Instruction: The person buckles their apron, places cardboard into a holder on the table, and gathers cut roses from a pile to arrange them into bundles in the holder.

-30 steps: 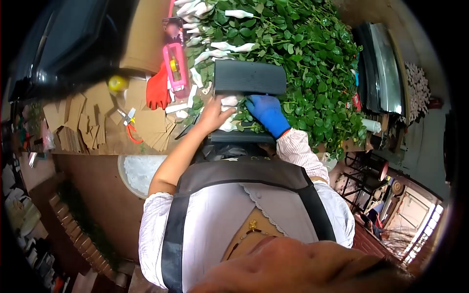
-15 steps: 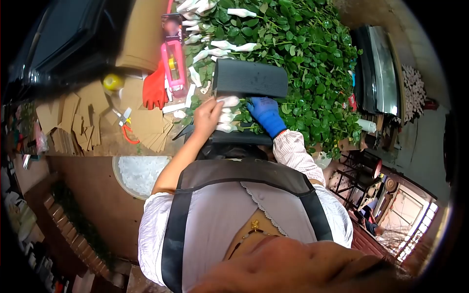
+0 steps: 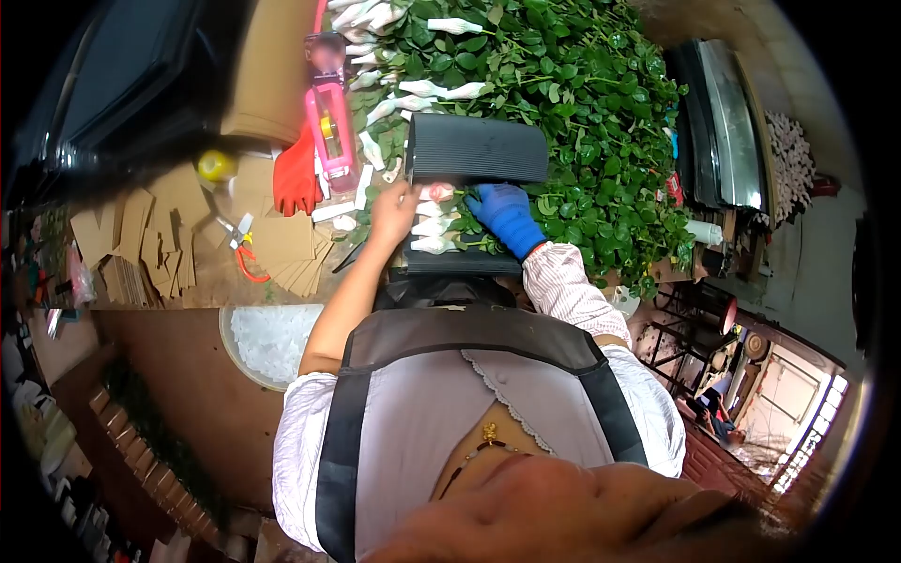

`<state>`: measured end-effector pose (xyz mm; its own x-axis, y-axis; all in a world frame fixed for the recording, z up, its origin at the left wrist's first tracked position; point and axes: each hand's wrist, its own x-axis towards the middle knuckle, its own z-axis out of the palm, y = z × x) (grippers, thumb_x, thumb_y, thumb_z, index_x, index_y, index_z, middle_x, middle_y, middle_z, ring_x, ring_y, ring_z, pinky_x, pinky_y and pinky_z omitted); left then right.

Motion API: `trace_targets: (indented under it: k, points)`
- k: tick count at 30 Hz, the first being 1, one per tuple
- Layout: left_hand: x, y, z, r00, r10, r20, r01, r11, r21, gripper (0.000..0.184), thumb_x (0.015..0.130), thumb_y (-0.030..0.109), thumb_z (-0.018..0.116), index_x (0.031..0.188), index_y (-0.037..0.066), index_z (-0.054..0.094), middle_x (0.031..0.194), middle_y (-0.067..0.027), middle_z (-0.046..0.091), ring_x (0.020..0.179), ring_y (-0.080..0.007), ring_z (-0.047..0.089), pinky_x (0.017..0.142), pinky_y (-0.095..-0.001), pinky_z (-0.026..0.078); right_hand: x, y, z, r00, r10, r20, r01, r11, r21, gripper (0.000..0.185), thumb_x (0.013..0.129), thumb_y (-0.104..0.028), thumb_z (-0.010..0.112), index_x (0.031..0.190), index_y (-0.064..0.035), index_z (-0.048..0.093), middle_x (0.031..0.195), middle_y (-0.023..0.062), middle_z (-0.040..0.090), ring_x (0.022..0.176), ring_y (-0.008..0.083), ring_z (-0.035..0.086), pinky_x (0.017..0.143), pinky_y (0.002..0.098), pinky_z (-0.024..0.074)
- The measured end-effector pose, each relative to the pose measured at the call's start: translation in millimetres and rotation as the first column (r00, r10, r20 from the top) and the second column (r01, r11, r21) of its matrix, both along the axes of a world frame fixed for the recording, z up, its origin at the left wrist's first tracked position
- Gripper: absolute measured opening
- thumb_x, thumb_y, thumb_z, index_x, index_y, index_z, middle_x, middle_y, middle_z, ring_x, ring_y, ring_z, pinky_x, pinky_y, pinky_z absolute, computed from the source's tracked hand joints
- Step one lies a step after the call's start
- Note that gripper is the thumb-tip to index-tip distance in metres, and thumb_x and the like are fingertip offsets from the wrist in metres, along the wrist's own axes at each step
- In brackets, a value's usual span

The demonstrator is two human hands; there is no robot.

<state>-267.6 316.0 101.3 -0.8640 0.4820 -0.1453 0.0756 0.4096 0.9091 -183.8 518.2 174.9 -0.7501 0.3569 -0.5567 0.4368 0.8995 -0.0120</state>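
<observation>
My bare left hand (image 3: 392,211) is at the left edge of the black ridged panel, fingers bent together beside a pinkish rose head (image 3: 436,192). Whatever lies between those fingertips is hidden. On the other side of the flower, my right hand (image 3: 502,214), in a blue glove, is closed around the rose's stem area, mostly covered by the glove. Below that rose lie white-sleeved buds (image 3: 434,226) with green stems. The raised black ridged panel (image 3: 479,148) stands just beyond both hands, and a lower black ridged part (image 3: 460,263) lies nearer my body.
A large heap of leafy stems (image 3: 601,141) covers the right and far table, with more sleeved buds (image 3: 455,26). At left are a pink tape dispenser (image 3: 330,131), red glove (image 3: 297,176), orange-handled scissors (image 3: 250,263) and cardboard pieces (image 3: 282,239). A tub of white material (image 3: 272,342) sits below.
The top rose's head looked white and covered before; now pinkish petals show. My left hand has drawn slightly left and up from it, while the gloved hand has barely shifted.
</observation>
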Motion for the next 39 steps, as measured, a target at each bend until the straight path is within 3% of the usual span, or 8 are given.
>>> trace_targets:
  k: [5, 7, 15, 21, 26, 30, 34, 39]
  points:
    - [-7, -39, 17, 0.877, 0.288, 0.385, -0.395, 0.888, 0.236, 0.025, 0.097, 0.018, 0.060, 0.079, 0.001, 0.063, 0.075, -0.0021, 0.064, 0.074, -0.0106, 0.057, 0.072, -0.0268, 0.047, 7, 2, -3, 0.996, 0.005, -0.088, -0.011, 0.998, -0.065, 0.049, 0.084, -0.053, 0.061, 0.120, -0.0197, 0.067, 0.113, 0.0137, 0.070, 0.104, 0.0305, 0.067, 0.091, 0.0444, 0.0514]
    - [-15, -51, 22, 0.956, 0.294, -0.015, -0.273, 0.904, 0.330, 0.020, 0.094, 0.010, 0.060, 0.076, 0.002, 0.060, 0.075, -0.0009, 0.064, 0.070, -0.0086, 0.056, 0.068, -0.0237, 0.047, 11, 9, -1, 0.989, -0.003, -0.146, -0.021, 0.987, -0.161, 0.052, 0.081, -0.053, 0.064, 0.119, -0.0187, 0.067, 0.112, 0.0149, 0.070, 0.103, 0.0318, 0.067, 0.091, 0.0449, 0.0515]
    - [0, -21, 41, 0.957, -0.276, 0.087, 0.288, 0.942, -0.174, 0.034, 0.092, 0.040, 0.065, 0.097, 0.006, 0.068, 0.081, -0.0223, 0.068, 0.084, -0.0445, 0.065, 0.076, -0.0446, 0.051, 19, 2, -18, 0.974, 0.039, -0.222, -0.061, 0.994, -0.094, 0.052, 0.080, -0.052, 0.068, 0.111, -0.0106, 0.065, 0.102, 0.0162, 0.071, 0.094, 0.0345, 0.067, 0.083, 0.0466, 0.0519]
    - [-29, -76, 31, 0.966, 0.026, 0.257, -0.074, 0.982, 0.176, 0.022, 0.094, 0.019, 0.066, 0.079, 0.005, 0.061, 0.076, -0.0003, 0.063, 0.071, -0.0067, 0.056, 0.067, -0.0241, 0.045, 24, 2, -1, 0.977, 0.006, -0.213, -0.036, 0.990, -0.139, 0.048, 0.083, -0.048, 0.067, 0.119, -0.0157, 0.064, 0.099, 0.0145, 0.072, 0.092, 0.0332, 0.068, 0.081, 0.0468, 0.0522]
    - [-9, -89, 55, 0.962, -0.171, 0.213, 0.196, 0.975, -0.104, 0.023, 0.086, 0.018, 0.073, 0.078, 0.005, 0.056, 0.075, -0.0048, 0.065, 0.068, -0.0122, 0.059, 0.062, -0.0300, 0.047, 36, -14, 72, 0.865, -0.066, -0.498, -0.109, 0.943, -0.314, 0.038, 0.086, -0.040, 0.066, 0.117, -0.0185, 0.066, 0.093, 0.0148, 0.071, 0.083, 0.0333, 0.069, 0.074, 0.0453, 0.0536]
    - [1, -49, 70, 0.884, -0.429, 0.185, 0.467, 0.830, -0.305, 0.038, 0.084, 0.038, 0.078, 0.096, 0.004, 0.066, 0.083, -0.0174, 0.068, 0.077, -0.0308, 0.067, 0.069, -0.0414, 0.050, 21, -27, 48, 0.970, 0.240, -0.045, -0.244, 0.952, -0.184, 0.029, 0.086, -0.040, 0.065, 0.104, -0.0168, 0.069, 0.092, 0.0139, 0.072, 0.086, 0.0339, 0.070, 0.073, 0.0450, 0.0533]
    - [8, -41, 37, 0.899, -0.427, -0.101, 0.414, 0.901, -0.125, 0.037, 0.088, 0.038, 0.074, 0.092, 0.002, 0.068, 0.079, -0.0179, 0.066, 0.074, -0.0317, 0.065, 0.069, -0.0408, 0.049, 9, -39, 16, 0.970, 0.239, 0.044, -0.230, 0.961, -0.151, 0.031, 0.086, -0.037, 0.067, 0.104, -0.0115, 0.070, 0.098, 0.0124, 0.074, 0.094, 0.0289, 0.071, 0.076, 0.0420, 0.0541]
    - [11, -37, 44, 0.911, -0.386, 0.145, 0.403, 0.907, -0.119, 0.035, 0.089, 0.036, 0.070, 0.093, 0.001, 0.071, 0.089, -0.0191, 0.069, 0.083, -0.0380, 0.066, 0.074, -0.0418, 0.051, 7, -42, 21, 0.974, 0.215, 0.067, -0.203, 0.967, -0.153, 0.028, 0.088, -0.034, 0.066, 0.104, -0.0117, 0.070, 0.103, 0.0122, 0.073, 0.096, 0.0272, 0.072, 0.077, 0.0415, 0.0544]
